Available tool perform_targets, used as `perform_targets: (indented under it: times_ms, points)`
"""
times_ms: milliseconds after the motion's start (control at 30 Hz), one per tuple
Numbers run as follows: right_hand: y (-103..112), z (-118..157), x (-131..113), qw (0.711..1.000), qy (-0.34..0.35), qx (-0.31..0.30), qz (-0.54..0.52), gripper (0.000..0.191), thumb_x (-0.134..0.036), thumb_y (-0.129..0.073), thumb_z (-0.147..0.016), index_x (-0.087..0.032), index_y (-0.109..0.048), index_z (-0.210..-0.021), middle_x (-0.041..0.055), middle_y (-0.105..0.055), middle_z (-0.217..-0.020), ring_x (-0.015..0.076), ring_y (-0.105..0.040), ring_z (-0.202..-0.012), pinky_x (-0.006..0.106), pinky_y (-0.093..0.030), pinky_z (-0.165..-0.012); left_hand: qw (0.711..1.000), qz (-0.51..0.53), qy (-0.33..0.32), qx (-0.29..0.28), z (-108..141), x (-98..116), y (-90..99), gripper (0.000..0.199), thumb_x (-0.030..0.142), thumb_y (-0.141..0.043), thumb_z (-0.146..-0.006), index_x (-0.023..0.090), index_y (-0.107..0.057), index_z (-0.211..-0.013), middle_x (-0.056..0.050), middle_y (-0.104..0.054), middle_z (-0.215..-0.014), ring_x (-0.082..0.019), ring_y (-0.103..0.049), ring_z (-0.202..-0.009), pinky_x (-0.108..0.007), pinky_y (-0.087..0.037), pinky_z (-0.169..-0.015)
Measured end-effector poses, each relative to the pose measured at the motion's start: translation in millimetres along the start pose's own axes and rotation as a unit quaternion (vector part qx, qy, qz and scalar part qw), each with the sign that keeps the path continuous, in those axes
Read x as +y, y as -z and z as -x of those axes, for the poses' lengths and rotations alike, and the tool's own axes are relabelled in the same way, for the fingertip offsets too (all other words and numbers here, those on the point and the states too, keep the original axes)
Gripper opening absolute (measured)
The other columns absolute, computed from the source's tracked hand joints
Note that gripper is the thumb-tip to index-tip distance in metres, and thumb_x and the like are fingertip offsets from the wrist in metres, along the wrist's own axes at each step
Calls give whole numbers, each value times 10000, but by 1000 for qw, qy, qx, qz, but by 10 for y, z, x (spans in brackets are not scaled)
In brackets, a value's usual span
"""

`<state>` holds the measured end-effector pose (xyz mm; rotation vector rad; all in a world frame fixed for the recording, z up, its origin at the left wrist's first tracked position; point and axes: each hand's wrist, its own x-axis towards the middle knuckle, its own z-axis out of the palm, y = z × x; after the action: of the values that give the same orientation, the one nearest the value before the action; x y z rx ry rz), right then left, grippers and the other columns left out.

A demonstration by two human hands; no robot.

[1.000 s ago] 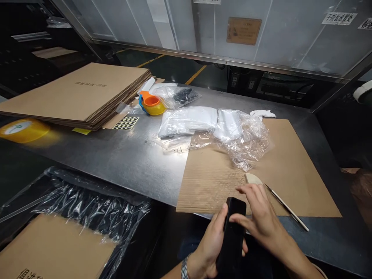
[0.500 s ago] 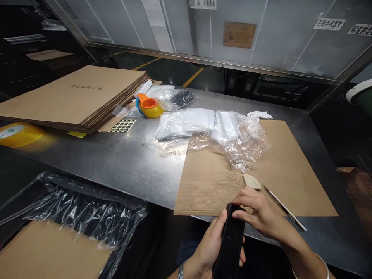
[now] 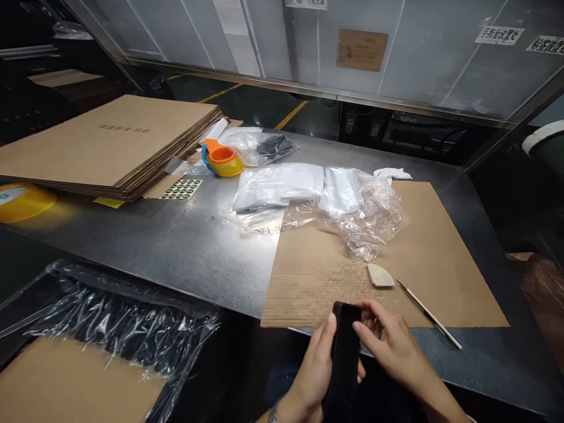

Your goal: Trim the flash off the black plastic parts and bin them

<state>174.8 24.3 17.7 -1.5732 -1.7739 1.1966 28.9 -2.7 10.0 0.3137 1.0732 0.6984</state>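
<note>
A long, black, open-topped case (image 3: 346,364) is held upright, tilted slightly, just off the front edge of a metal workbench (image 3: 198,252). The right hand (image 3: 399,352) has shifted slightly since half a second ago, leaving more of the case's hollow top in view; the handling seems centred on that end. The left hand (image 3: 312,370) is wrapped around the case, thumb pressed along its left side, fingertips showing at the right. The right hand is half curled, thumb tip at the upper right rim; whether it pinches the rim, I cannot tell. Beyond, near the front edge of a cardboard sheet (image 3: 445,258), lie a pale wedge-shaped piece (image 3: 379,276) and a thin pointed stick (image 3: 430,316), its blunt end past that edge
</note>
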Motion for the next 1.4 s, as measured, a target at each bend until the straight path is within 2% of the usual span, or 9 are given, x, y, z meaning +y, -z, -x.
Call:
perform_targets:
  times_ms: [200, 333, 433, 533, 633, 800, 933, 1200, 1400]
  points:
    - [-222, 30, -3, 993, -66, 75, -66, 268, -383, -434, -873, -164, -588, -871, 4, -563, -633, 137, -557, -605, 224, -413, -533, 996, -35, -80, 14, -5, -101, -33, 572, 610, -401, -813, 100, -597, -981, -37, -633, -528, -146, -575, -495, -232, -408, -480]
    - [-365, 97, 75, 988, -83, 56, -117, 356, -424, -412, -880, -172, -507, -1113, 28, -576, -776, 123, -529, -529, 221, -424, -433, 996, 18, -80, 31, -56, -102, 33, 512, 566, -451, -815, 116, -598, -1013, -65, -689, -665, -184, -633, -602, -266, -461, -540]
    - [-433, 239, 162, 993, -63, 27, -100, 521, -353, -482, -843, -201, -339, -1321, 93, -545, -1081, 174, -581, -812, 296, -506, -694, 994, 56, -84, 48, -90, -66, 69, 463, 529, -511, -802, 125, -610, -1005, -74, -709, -787, -183, -650, -677, -274, -488, -642]
    - [-422, 375, 193, 991, -32, -38, -121, 719, -290, -539, -809, -251, -167, -1423, 93, -327, -1375, 216, -410, -1196, 368, -352, -996, 996, 75, -34, 32, -112, -33, 58, 516, 561, -455, -816, 96, -609, -978, -86, -703, -681, -182, -646, -583, -263, -484, -557]
    - [-338, 438, 165, 977, -13, -101, -189, 774, -289, -570, -797, -308, -131, -1434, 37, -203, -1447, 215, -223, -1328, 364, -245, -1065, 997, 81, 4, 5, -126, 0, 43, 589, 590, -382, -830, 57, -619, -916, -107, -678, -566, -171, -616, -469, -239, -458, -469]
    - [-154, 437, 159, 959, -46, -135, -243, 671, -305, -565, -802, -341, -262, -1399, 23, -318, -1402, 226, -334, -1249, 347, -356, -947, 993, 95, 67, -4, -142, 103, 100, 682, 612, -286, -846, 39, -641, -739, -143, -665, -543, -145, -605, -446, -191, -428, -437]
    - [-115, 412, 150, 972, -41, -106, -206, 568, -287, -521, -845, -374, -314, -1366, 11, -449, -1303, 181, -478, -1048, 328, -387, -879, 995, 88, 52, 3, -147, 188, 118, 689, 623, -290, -836, 41, -643, -729, -140, -664, -554, -141, -589, -443, -199, -429, -437]
    - [-268, 293, -20, 994, -11, -74, -75, 668, -166, -522, -776, -259, -274, -1389, 67, -495, -1212, 187, -500, -1032, 301, -439, -834, 997, 68, -18, 32, -129, 207, 45, 618, 602, -340, -835, 66, -637, -759, -120, -672, -561, -154, -600, -476, -240, -478, -506]
    - [-223, 267, -9, 991, 9, -92, -96, 742, -147, -537, -720, -250, -271, -1405, 94, -496, -1234, 214, -542, -1011, 290, -493, -738, 994, 108, 22, 15, -175, 217, 88, 641, 629, -331, -824, 69, -636, -751, -119, -672, -554, -151, -602, -463, -223, -456, -471]
